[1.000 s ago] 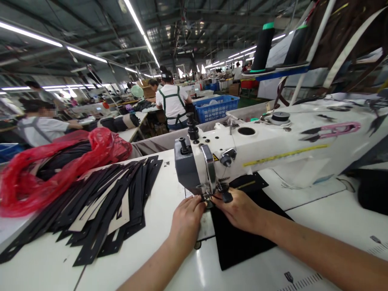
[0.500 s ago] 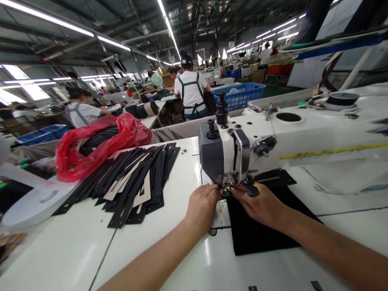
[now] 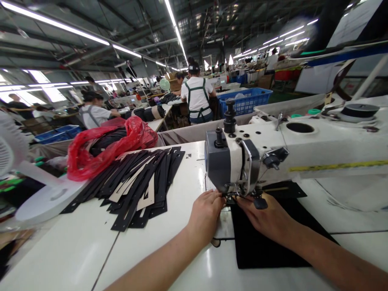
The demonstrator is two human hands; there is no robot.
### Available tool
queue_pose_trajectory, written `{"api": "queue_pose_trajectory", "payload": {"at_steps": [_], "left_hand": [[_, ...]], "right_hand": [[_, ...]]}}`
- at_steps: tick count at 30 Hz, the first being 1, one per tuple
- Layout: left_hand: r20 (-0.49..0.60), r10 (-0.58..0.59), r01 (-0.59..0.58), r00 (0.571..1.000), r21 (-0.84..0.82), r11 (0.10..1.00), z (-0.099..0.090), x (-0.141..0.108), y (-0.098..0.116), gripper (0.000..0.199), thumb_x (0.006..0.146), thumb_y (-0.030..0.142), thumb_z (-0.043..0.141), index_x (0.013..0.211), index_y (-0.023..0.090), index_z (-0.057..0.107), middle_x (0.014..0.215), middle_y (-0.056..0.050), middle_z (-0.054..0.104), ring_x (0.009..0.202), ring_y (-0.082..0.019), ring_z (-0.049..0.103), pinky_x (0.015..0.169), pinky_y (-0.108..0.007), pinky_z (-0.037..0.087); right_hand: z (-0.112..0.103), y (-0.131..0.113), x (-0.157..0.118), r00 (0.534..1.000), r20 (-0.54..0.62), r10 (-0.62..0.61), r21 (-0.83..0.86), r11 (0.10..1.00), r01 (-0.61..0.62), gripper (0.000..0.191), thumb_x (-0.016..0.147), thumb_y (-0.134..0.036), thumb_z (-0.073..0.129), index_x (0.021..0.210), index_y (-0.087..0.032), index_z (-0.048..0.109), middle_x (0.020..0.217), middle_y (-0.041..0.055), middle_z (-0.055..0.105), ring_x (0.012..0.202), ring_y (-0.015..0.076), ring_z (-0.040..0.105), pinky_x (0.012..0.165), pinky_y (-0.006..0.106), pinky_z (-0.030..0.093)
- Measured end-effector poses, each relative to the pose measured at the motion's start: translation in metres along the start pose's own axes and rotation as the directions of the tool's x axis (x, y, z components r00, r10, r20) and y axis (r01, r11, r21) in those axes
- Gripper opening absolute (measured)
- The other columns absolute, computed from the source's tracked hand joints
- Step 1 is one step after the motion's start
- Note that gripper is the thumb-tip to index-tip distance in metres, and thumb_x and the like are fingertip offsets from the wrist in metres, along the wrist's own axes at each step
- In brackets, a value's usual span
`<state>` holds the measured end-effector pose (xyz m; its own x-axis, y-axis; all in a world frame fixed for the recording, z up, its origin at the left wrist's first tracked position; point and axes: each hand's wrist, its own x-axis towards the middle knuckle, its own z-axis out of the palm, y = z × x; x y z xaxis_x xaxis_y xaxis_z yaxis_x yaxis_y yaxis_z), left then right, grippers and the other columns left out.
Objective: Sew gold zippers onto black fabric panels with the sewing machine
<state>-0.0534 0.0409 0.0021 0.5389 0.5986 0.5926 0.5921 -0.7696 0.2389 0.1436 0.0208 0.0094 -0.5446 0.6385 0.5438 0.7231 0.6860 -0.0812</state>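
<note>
A white and grey sewing machine (image 3: pixel 248 157) stands over the white table. Under its needle area lies a black fabric piece (image 3: pixel 266 242), spreading toward me on the right. My left hand (image 3: pixel 206 214) is just left of the presser foot, its fingers drawn together at the needle plate; what is under the fingertips is hidden. My right hand (image 3: pixel 269 216) lies on the black fabric, fingers stretched forward and flat beneath the machine head. A dark strip with a slot (image 3: pixel 285 188) sits behind the right hand, partly covered by the machine.
Left of the machine lies a fanned pile of black and beige strips (image 3: pixel 136 186), beside a red plastic bag (image 3: pixel 81 157) and a white fan (image 3: pixel 48 198). Beyond the table are a blue basket (image 3: pixel 242 101) and a person in a white shirt (image 3: pixel 197 97).
The whole view has shifted, so the machine, table and hands appear slightly lower and further right. Both hands keep nearly the same place at the needle area.
</note>
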Motion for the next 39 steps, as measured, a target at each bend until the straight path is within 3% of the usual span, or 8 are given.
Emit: {"api": "queue_pose_trajectory", "payload": {"at_steps": [11, 15, 20, 23, 28, 30, 34, 39], "left_hand": [[0.003, -0.008, 0.008, 1.0, 0.008, 1.0, 0.003, 0.001, 0.003, 0.01, 0.081, 0.008, 0.058, 0.079, 0.016, 0.063, 0.093, -0.008, 0.069, 0.086, -0.021, 0.066, 0.082, -0.036, 0.053], [-0.015, -0.041, 0.041, 0.999, 0.006, 0.999, 0.001, 0.001, 0.006, 0.011, 0.076, 0.007, 0.064, 0.079, 0.017, 0.064, 0.092, -0.007, 0.069, 0.086, -0.022, 0.065, 0.079, -0.037, 0.055], [0.061, -0.191, 0.198, 0.98, -0.153, 0.968, -0.023, -0.023, 0.027, 0.047, 0.071, 0.01, 0.067, 0.116, 0.017, 0.055, 0.126, -0.015, 0.053, 0.117, -0.031, 0.049, 0.095, -0.051, 0.044], [0.237, -0.344, 0.416, 0.909, -0.43, 0.801, -0.038, -0.044, 0.047, 0.052, 0.077, 0.01, 0.058, 0.127, 0.018, 0.045, 0.124, -0.015, 0.053, 0.113, -0.028, 0.051, 0.096, -0.049, 0.042], [0.565, -0.535, 0.706, 0.628, -0.703, 0.087, -0.047, -0.053, 0.077, 0.054, 0.077, 0.032, 0.064, 0.122, 0.013, 0.042, 0.118, -0.018, 0.052, 0.089, -0.021, 0.06, 0.069, -0.034, 0.053], [0.66, -0.52, 0.734, 0.542, -0.673, -0.089, -0.048, -0.049, 0.085, 0.066, 0.068, 0.038, 0.073, 0.119, 0.01, 0.042, 0.103, -0.014, 0.058, 0.077, -0.018, 0.06, 0.061, -0.029, 0.051], [0.717, -0.483, 0.806, 0.503, -0.59, -0.037, -0.048, -0.046, 0.091, 0.069, 0.056, 0.032, 0.079, 0.112, 0.009, 0.047, 0.064, 0.002, 0.058, 0.051, -0.01, 0.052, 0.048, -0.021, 0.041], [0.713, -0.485, 0.819, 0.507, -0.574, 0.013, -0.054, -0.051, 0.088, 0.063, 0.057, 0.029, 0.077, 0.11, 0.01, 0.049, 0.055, 0.006, 0.055, 0.047, -0.009, 0.049, 0.046, -0.021, 0.042]], "right_hand": [[0.001, -0.003, -0.001, 0.998, -0.068, 0.007, -0.018, 1.0, -0.008, 0.03, 0.088, -0.013, 0.036, 0.104, -0.019, 0.061, 0.096, 0.0061, 0.068, 0.086, 0.0192, 0.064, 0.079, 0.034, 0.05], [0.005, -0.002, -0.004, 0.994, -0.079, 0.077, -0.137, 0.987, -0.087, 0.025, 0.087, -0.023, 0.045, 0.106, -0.014, 0.06, 0.098, 0.0113, 0.067, 0.091, 0.0252, 0.063, 0.085, 0.045, 0.049], [-0.001, -0.013, -0.034, 0.994, -0.061, 0.092, -0.341, 0.934, -0.107, 0.052, 0.085, -0.04, 0.051, 0.124, -0.005, 0.047, 0.122, 0.0204, 0.056, 0.114, 0.0306, 0.052, 0.092, 0.051, 0.044], [-0.013, -0.039, -0.062, 0.991, -0.053, 0.123, -0.426, 0.895, -0.134, 0.063, 0.085, -0.046, 0.049, 0.131, -0.005, 0.04, 0.132, 0.0197, 0.047, 0.12, 0.0292, 0.047, 0.09, 0.047, 0.047], [-0.028, -0.092, -0.095, 0.988, -0.048, 0.145, -0.446, 0.882, -0.151, 0.065, 0.084, -0.045, 0.047, 0.134, -0.004, 0.037, 0.136, 0.0173, 0.043, 0.123, 0.0287, 0.044, 0.088, 0.044, 0.047], [-0.03, -0.108, -0.099, 0.984, -0.044, 0.174, -0.42, 0.89, -0.176, 0.065, 0.084, -0.043, 0.047, 0.135, -0.004, 0.036, 0.136, 0.0169, 0.043, 0.124, 0.0291, 0.042, 0.09, 0.045, 0.046], [-0.034, -0.125, -0.1, 0.971, -0.036, 0.235, -0.331, 0.914, -0.233, 0.062, 0.087, -0.039, 0.045, 0.137, -0.005, 0.033, 0.138, 0.0147, 0.042, 0.127, 0.028, 0.038, 0.096, 0.046, 0.04], [-0.066, -0.109, -0.115, 0.921, -0.155, 0.358, -0.222, 0.895, -0.386, 0.052, 0.092, -0.035, 0.036, 0.133, -0.004, 0.037, 0.13, 0.0183, 0.048, 0.118, 0.0301, 0.045, 0.094, 0.047, 0.04]]}}
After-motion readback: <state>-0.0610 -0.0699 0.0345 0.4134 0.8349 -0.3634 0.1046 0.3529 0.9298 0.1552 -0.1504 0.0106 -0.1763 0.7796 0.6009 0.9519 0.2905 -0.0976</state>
